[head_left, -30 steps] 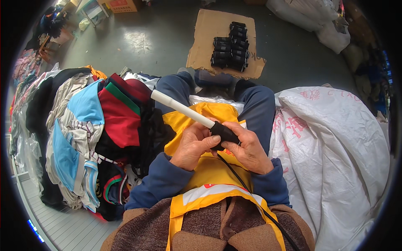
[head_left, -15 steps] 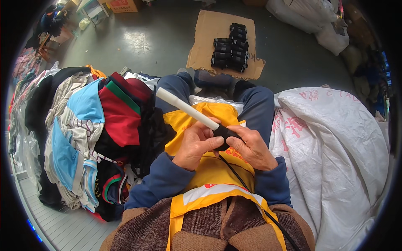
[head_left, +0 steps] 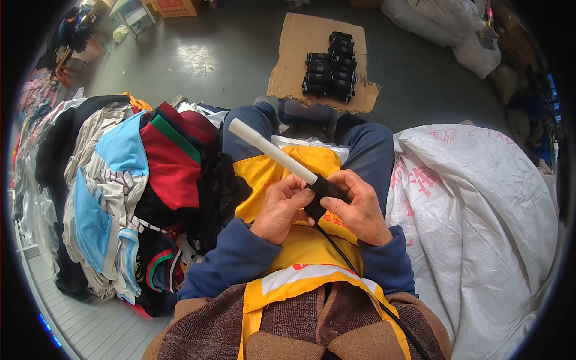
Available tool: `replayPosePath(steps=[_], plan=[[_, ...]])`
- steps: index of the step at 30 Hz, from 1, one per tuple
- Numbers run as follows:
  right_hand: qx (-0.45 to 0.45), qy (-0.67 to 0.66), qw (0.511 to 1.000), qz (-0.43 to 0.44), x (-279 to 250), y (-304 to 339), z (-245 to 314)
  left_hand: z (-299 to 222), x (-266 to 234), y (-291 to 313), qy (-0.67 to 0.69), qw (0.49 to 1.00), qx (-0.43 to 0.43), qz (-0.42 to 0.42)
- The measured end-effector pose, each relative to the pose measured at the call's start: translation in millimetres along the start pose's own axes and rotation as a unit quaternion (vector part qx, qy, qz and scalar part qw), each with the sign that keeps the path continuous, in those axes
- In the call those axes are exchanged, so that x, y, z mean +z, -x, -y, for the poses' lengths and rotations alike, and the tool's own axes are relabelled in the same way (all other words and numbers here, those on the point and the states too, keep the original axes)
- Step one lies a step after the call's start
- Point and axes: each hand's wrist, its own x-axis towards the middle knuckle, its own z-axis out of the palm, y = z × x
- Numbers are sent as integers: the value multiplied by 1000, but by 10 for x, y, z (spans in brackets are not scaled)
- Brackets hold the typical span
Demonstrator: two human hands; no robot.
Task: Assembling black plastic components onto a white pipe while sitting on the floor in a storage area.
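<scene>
Over my lap I hold a white tube (head_left: pixel 271 150) slanting up to the left. Black material (head_left: pixel 323 192), perhaps cloth, wraps around its lower end. My left hand (head_left: pixel 277 211) pinches this material from the left, close to the tube's end. From the right, my right hand (head_left: pixel 361 210) grips it between thumb and bent fingers. A thin black cord (head_left: pixel 341 253) runs from below the material down across my yellow apron (head_left: pixel 282 245) toward the lower right. The tube's lower end is hidden within the material.
At my left lies a heap of folded clothes (head_left: pixel 174 174). A large white woven sack (head_left: pixel 474 222) stands at my right. Beyond my feet, several black rolled bundles (head_left: pixel 330 71) rest on a cardboard sheet (head_left: pixel 294 48). White bags (head_left: pixel 441 27) sit at the far right.
My right fingers have shifted up along the black material's upper edge. The tube has moved slightly to the right, and my left fingers now pinch a little higher.
</scene>
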Motion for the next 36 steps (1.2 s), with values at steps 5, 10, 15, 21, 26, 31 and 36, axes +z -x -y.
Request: replayPosePath(steps=[5, 10, 15, 21, 26, 31, 36], plan=[[-29, 28, 999, -8, 5, -38, -66, -28, 28, -8, -37, 999, 9, 5], [-36, 108, 994, -3, 25, -51, -36, -32, 65, -11, -45, 999, 24, -6], [-24, 177, 983, 36, -74, -34, -7, 1, -15, -30, -67, 997, 40, 12], [-25, 92, 994, 57, -305, -71, -52, -92, -30, -43, -96, 993, 48, 41], [-1, 79, 984, 159, -177, -78, 36, -80, 5, -41, -103, 994, 34, 23], [-23, 110, 987, 112, -171, -30, -28, -71, -81, -68, -176, 983, 33, 33], [-7, 105, 990, 99, -153, -9, 33, -37, -104, -33, -129, 990, -54, -15]])
